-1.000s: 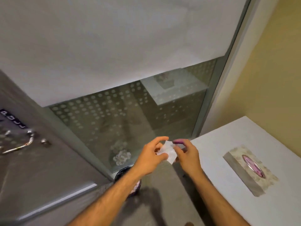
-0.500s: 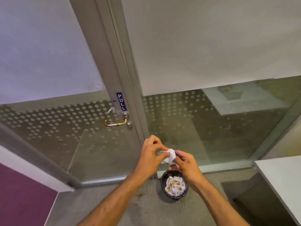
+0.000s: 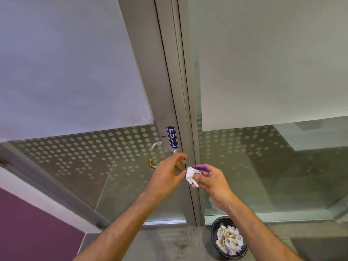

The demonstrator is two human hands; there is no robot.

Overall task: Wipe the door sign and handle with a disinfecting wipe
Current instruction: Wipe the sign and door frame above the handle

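Note:
A small blue PULL sign (image 3: 172,137) is stuck on the grey door frame. Just below it the metal door handle (image 3: 152,164) curves left; my left hand (image 3: 167,176) hides most of it. My right hand (image 3: 211,178) pinches a crumpled white wipe (image 3: 190,175), held just right of the handle and below the sign. My left hand hangs in front of the handle with its fingers apart and its fingertips close to the wipe. I cannot tell whether it touches the handle.
The glass door (image 3: 79,166) and the glass panel (image 3: 263,166) beside it carry dotted frosting and white blinds. A black bin (image 3: 228,240) full of used wipes stands on the floor at the lower right. A purple wall (image 3: 28,228) lies at the lower left.
My view swung left from the side table to the door, and the sign and handle came close. Both hands rose to the handle; my left hand let go of the wipe.

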